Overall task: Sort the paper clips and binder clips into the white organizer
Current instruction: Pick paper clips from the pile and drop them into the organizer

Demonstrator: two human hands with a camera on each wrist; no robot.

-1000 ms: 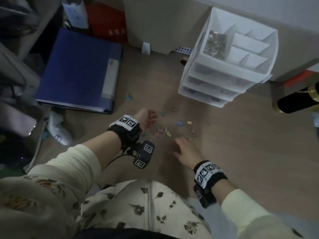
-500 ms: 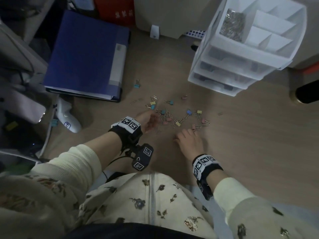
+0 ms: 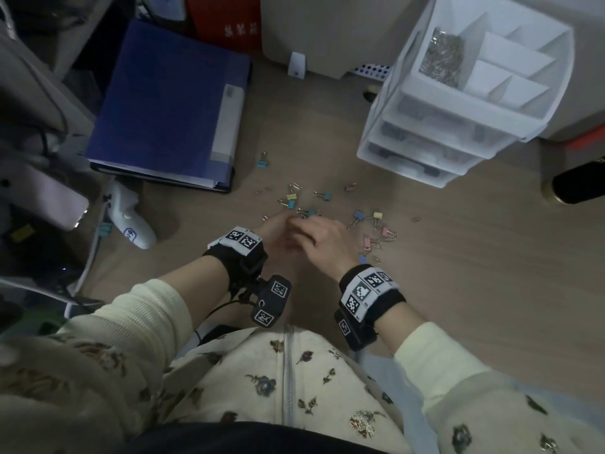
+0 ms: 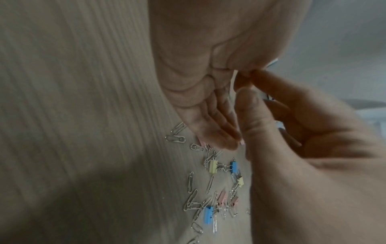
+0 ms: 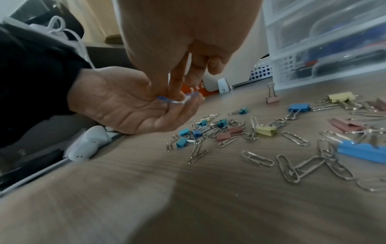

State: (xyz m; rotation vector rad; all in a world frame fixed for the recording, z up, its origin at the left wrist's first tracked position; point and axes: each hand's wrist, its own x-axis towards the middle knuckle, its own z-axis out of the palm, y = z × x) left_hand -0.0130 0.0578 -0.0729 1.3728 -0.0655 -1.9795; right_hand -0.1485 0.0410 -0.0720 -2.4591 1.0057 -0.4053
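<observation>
Paper clips and coloured binder clips [image 3: 327, 213] lie scattered on the wooden floor, seen close in the right wrist view as a pile of clips [image 5: 219, 130]. The white organizer [image 3: 425, 103] stands at the back right, with a heap of paper clips [image 3: 443, 59] in its top left compartment. My left hand [image 3: 275, 229] lies palm up beside the pile, fingers relaxed [image 5: 133, 109]. My right hand [image 3: 296, 229] is over that palm, thumb and forefinger pinching a shiny paper clip [image 5: 173, 100]. Whether the left palm holds more clips is hidden.
A blue ring binder [image 3: 170, 103] lies at the back left, with a white handheld device [image 3: 131, 221] in front of it. One teal binder clip [image 3: 263, 163] sits apart near the binder. A black cylinder [image 3: 579, 185] lies at the right edge.
My right hand has left the floor and moved left onto my left palm, now pinching a paper clip. The left hand has stayed palm up by the pile.
</observation>
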